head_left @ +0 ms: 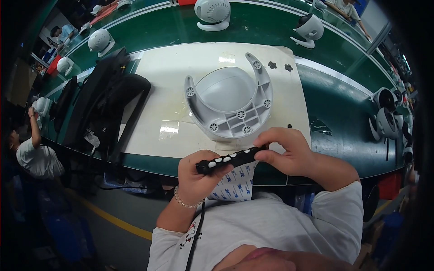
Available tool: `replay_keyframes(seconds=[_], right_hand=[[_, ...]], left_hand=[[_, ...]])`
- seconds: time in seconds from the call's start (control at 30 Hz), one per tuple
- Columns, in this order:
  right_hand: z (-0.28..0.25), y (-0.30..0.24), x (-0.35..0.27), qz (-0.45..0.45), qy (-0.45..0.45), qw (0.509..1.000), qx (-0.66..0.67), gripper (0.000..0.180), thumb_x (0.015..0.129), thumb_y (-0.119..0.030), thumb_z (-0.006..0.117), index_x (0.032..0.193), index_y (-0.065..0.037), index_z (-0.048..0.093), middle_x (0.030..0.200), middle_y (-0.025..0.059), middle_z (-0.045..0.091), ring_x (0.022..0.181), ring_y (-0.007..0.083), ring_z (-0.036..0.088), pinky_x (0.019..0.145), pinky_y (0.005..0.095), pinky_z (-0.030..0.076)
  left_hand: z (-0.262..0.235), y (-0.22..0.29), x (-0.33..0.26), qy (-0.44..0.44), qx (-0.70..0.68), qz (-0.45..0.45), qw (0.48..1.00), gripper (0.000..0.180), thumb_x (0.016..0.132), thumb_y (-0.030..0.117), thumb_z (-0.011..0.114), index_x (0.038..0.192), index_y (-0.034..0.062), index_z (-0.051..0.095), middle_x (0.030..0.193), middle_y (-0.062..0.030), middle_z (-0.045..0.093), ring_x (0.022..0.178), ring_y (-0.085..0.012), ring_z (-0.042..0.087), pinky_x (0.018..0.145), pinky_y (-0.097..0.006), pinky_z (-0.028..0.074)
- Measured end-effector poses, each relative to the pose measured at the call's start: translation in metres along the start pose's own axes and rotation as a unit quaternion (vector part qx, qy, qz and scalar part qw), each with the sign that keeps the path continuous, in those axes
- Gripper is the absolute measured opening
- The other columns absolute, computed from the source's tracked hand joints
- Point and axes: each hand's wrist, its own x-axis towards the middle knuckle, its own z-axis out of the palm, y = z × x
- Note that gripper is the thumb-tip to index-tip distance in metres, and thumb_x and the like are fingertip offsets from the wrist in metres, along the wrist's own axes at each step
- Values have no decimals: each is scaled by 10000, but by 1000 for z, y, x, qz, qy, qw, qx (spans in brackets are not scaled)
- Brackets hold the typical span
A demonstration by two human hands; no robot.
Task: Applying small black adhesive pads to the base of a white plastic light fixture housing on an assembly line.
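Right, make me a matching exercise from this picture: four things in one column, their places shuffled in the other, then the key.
Things
1. beaded bracelet
2. large grey plastic part
3. black strip with white spots
4. two black flower-shaped pieces

Places
A. held by the left hand and the right hand
B. near the far right corner of the pale mat
C. around the left wrist
D. around the middle of the pale mat

Pairs: 1-C, 2-D, 3-A, 4-B
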Motion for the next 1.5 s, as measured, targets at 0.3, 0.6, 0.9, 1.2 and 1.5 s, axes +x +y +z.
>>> replay_keyframes(seconds=[0.3,0.6,0.9,1.2,1.5], right_hand=[[-2,-5,9,-282,38,943,-170,228,657,-38,674,864,-103,601,916,21,577,881,217,560,670,310,401],[7,-2,7,-266,23,954,-134,349,650,16,664,956,-93,537,840,40,570,821,217,554,665,324,395],[14,2,13,-403,-16,905,-135,435,679,-18,627,1086,-125,515,917,81,489,722,213,544,532,282,407],[-1,-20,35,-405,-39,914,-15,392,695,-103,660,1051,-48,506,809,99,515,590,221,517,506,294,419],[-45,-6,86,-87,148,984,-54,598,757,87,468,1273,-121,248,1105,110,417,803,97,493,681,225,404]], left_hand=[[8,6,4,31,42,16,999,194,622,-58,710,729,-8,556,668,-84,579,578,-139,545,519,-241,415],[11,5,4,28,75,41,996,206,583,-34,727,717,1,574,607,-87,541,539,-195,526,497,-271,399],[11,9,8,11,113,53,992,226,568,15,761,705,22,581,595,-70,536,513,-193,507,480,-281,380],[0,18,4,46,84,-93,991,215,603,33,763,696,2,572,565,-55,520,480,-152,496,466,-262,381],[-2,-5,19,57,191,160,967,256,548,39,781,754,50,629,1327,-263,308,794,-205,594,530,-224,433]])
